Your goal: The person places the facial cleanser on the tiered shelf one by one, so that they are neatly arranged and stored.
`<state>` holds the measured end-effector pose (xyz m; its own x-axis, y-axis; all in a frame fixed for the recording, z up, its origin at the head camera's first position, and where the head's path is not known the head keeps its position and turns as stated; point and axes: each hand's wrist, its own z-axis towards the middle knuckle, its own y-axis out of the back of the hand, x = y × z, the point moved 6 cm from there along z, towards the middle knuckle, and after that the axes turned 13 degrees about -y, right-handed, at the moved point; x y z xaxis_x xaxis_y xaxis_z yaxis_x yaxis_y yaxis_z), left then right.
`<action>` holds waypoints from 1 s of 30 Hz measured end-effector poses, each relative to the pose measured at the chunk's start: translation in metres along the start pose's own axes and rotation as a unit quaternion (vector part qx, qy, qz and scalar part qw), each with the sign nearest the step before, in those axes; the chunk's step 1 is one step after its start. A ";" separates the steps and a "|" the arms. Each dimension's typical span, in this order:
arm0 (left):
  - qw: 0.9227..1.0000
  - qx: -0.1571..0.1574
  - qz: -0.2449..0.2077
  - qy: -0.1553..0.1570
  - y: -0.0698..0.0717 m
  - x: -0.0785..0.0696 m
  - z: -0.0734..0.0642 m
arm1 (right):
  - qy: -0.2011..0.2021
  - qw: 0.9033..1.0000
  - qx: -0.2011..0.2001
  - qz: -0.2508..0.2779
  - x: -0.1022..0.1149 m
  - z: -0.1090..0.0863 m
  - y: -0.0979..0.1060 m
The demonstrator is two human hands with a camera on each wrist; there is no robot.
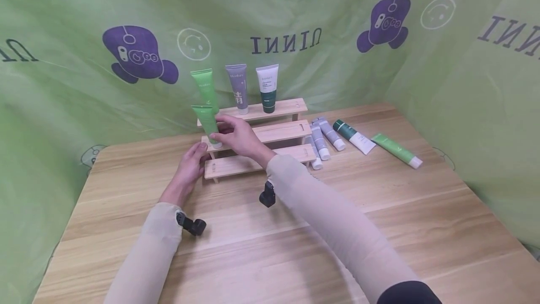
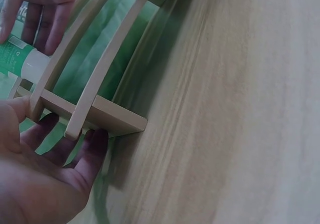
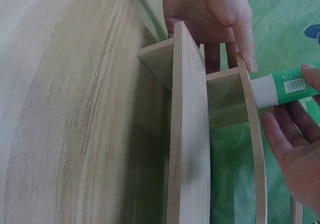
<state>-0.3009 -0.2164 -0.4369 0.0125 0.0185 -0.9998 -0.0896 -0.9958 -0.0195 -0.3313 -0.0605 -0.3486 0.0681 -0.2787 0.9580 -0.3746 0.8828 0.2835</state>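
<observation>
A green tube [image 1: 207, 121] is pinched between the thumb and curled fingers of the right hand [image 1: 242, 136], and it is held at the left end of the middle shelf [image 1: 278, 132] of a wooden rack [image 1: 257, 161]. The tube is placed to the left of that hand; its long axis is set nearly upright, with the flat crimped end uppermost and tipped a little leftward, and the white cap [image 3: 263, 92] turned down to the board. In both wrist views the cap is seen right up against the shelf, though whether any weight is borne there cannot be told. The rack's left end is gripped by the left hand [image 1: 191, 167], positioned just below and to the left of the cap: the thumb is set at the end of the middle shelf, and the fingers are bent round the woodwork below it. Three shelves and nine tubes are counted. Besides the one in hand, three are stood on the top shelf [image 1: 291, 105]: one standing green tube [image 1: 206, 89], one purple-grey tube [image 1: 238, 89] and one white-and-dark-green tube [image 1: 268, 89]. Five are laid on the table [image 1: 422, 229] to the right of the rack: three grey tubes [image 1: 330, 133], the leftmost partly hidden by the rack, one lying two-tone tube [image 1: 353, 136] and, farthest right, one lying green tube [image 1: 395, 149].
</observation>
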 end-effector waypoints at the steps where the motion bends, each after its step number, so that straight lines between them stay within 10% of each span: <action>1: 1.000 0.000 -0.002 0.002 0.000 0.000 0.000 | 0.003 1.000 0.000 -0.004 0.000 -0.001 0.001; 15: 1.000 -0.003 0.009 0.014 0.001 0.002 0.001 | -0.005 0.999 0.021 -0.044 -0.021 -0.056 0.076; 22: 1.000 -0.004 -0.001 0.026 0.002 0.006 -0.003 | -0.093 0.990 0.080 -0.071 -0.052 -0.113 0.179; 30: 1.000 -0.001 -0.006 0.022 0.001 0.002 0.001 | -0.204 0.969 0.045 -0.129 -0.097 -0.166 0.316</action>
<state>-0.3017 -0.2168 -0.4390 0.0566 0.0273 -0.9980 -0.0871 -0.9957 -0.0322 -0.3029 0.3079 -0.3450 -0.1953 -0.6281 0.7532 -0.4744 0.7327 0.4879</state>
